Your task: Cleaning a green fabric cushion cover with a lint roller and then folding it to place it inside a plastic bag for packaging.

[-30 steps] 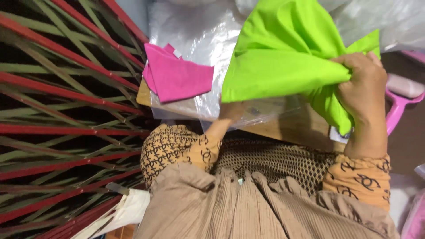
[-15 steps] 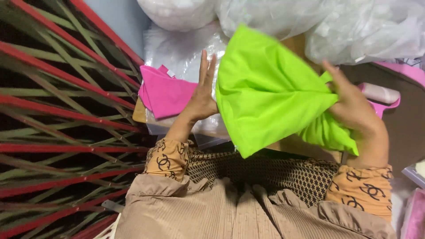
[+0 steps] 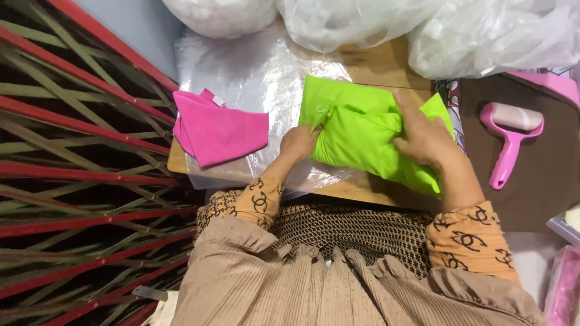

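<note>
Folded lime-green cloth bundle (image 3: 362,136) is being pressed flat on clear plastic sheet (image 3: 254,72) over wooden desk (image 3: 368,60). Left hand (image 3: 299,142) fingers are pinching its edge; right hand (image 3: 426,139) fingers spread on top. Edges should be kept aligned, creases smoothed outward.

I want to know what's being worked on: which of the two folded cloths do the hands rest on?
The lime green cloth: the left hand and right hand both press on it. The pink cloth lies untouched, apart on the clear plastic sheet.
</note>
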